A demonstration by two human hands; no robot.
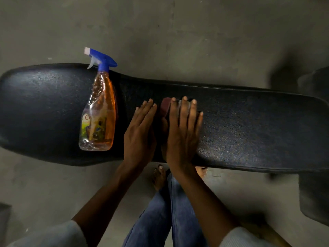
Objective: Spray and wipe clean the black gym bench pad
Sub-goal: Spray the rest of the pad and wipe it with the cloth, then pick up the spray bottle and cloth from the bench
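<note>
The black bench pad (249, 125) lies across the floor (178, 41). The right hand (183, 132), grip flat, presses a cloth (165, 106) (mostly hidden) mid-pad; the left hand (140, 132), grip flat, rests beside it. The spray bottle (99, 111) lies left.

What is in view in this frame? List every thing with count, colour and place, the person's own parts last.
bench pad: one, black, across the middle of the frame
spray bottle: one, clear with orange liquid and blue trigger head, lying on the pad's left part
cloth: one, dark reddish, on the pad under the right hand
floor: grey, all around the bench
left hand: flat on the pad, beside the cloth
right hand: flat, pressing the cloth
legs: blue jeans, bare feet, near side of the bench
</note>
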